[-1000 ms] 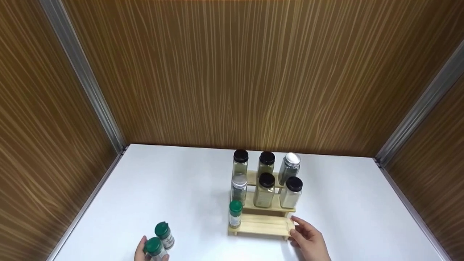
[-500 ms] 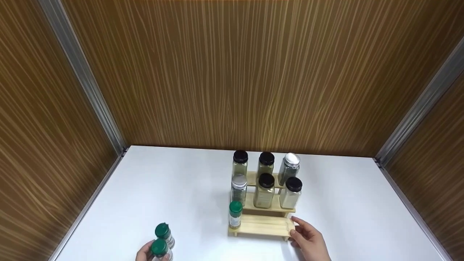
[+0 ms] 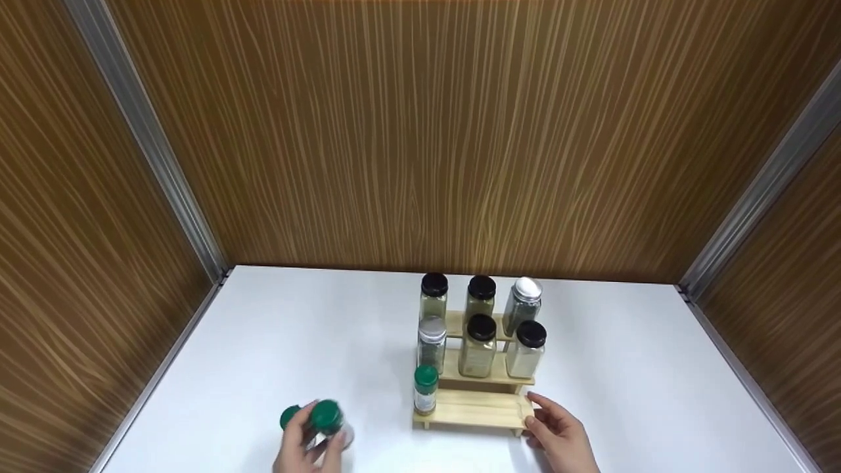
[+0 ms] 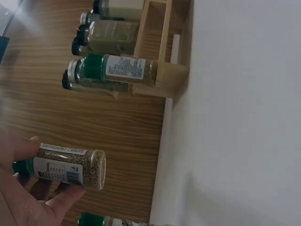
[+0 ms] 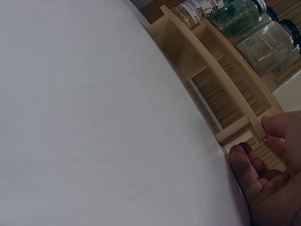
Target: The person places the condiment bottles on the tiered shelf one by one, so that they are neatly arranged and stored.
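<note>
My left hand point(image 3: 309, 450) grips a green-capped spice jar point(image 3: 326, 418) and holds it lifted and tilted above the white table point(image 3: 263, 341). In the left wrist view the jar point(image 4: 70, 167) lies between thumb and fingers point(image 4: 66, 195). A second green-capped jar point(image 3: 288, 416) stands just left of it. A three-step wooden rack point(image 3: 479, 408) holds one green-capped jar point(image 3: 426, 389) at the left of its lowest step. My right hand point(image 3: 555, 430) holds the rack's front right corner, thumb point(image 5: 277, 127) on the end of the rail point(image 5: 225, 80), fingers curled beside the leg.
Several glass jars with black or silver lids fill the rack's upper two steps point(image 3: 483, 328). Wood-grain walls point(image 3: 420, 131) close in the table at the back and both sides, with metal strips point(image 3: 151, 151) in the corners.
My left hand has lifted the green-capped jar and carried it right, toward the rack, leaving the other green-capped jar behind. The right hand and the rack have not moved.
</note>
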